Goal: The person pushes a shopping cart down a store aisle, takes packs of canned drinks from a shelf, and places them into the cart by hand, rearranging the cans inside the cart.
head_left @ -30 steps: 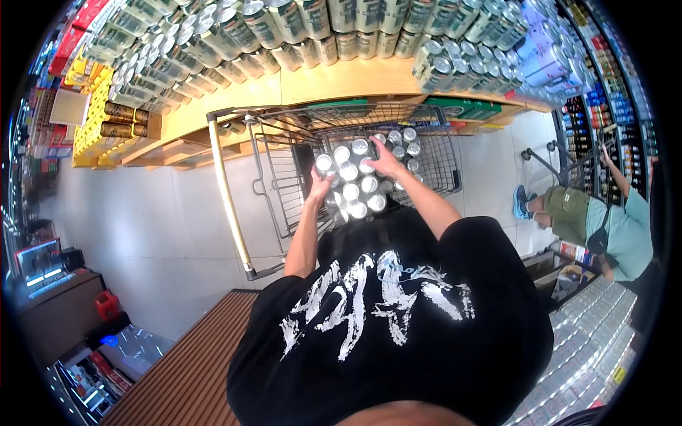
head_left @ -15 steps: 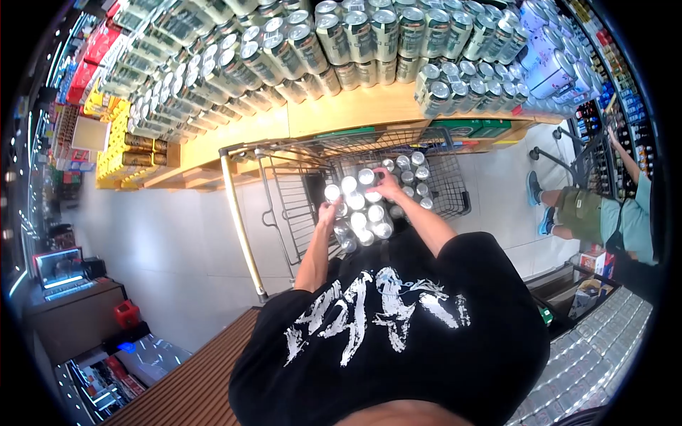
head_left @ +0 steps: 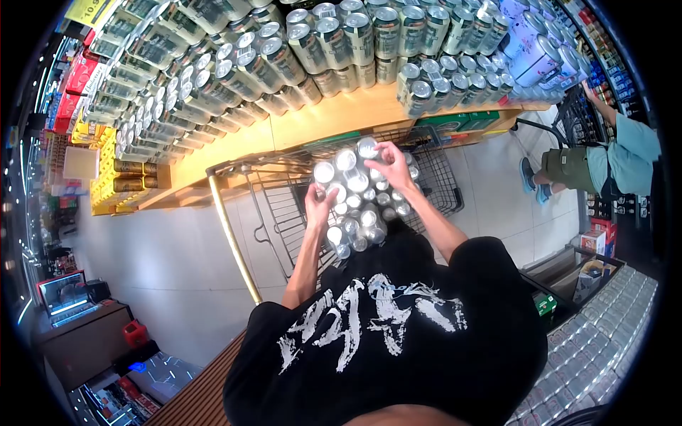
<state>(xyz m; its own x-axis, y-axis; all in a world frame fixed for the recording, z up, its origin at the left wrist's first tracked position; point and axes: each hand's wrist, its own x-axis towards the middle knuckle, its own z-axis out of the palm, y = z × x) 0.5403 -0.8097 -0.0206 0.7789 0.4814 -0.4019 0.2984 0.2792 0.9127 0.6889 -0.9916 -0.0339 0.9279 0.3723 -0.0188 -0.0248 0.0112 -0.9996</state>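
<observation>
My left hand (head_left: 320, 205) and my right hand (head_left: 393, 169) grip opposite ends of a pack of silver-topped cans (head_left: 346, 160), held level between them. Fingers on both sides are curled around the end cans; whether a film wraps the pack is hard to see. It hangs above a wire shopping cart (head_left: 449, 190), which stands in front of my body. More cans (head_left: 369, 219) sit lower in the cart, partly hidden under the held pack and beside my right wrist.
A wooden display shelf (head_left: 312, 117) beyond the cart bears tall stacks of cans (head_left: 327, 42). The cart's yellow handle bar (head_left: 234, 241) is to the left. At right, another person (head_left: 604, 167) stands beside a cart. Wrapped packs of cans (head_left: 590, 355) lie at lower right.
Both hands have raised the pack of cans, which looks larger and nearer the camera, and moved slightly toward the shelf. The view has shifted a little to the right.
</observation>
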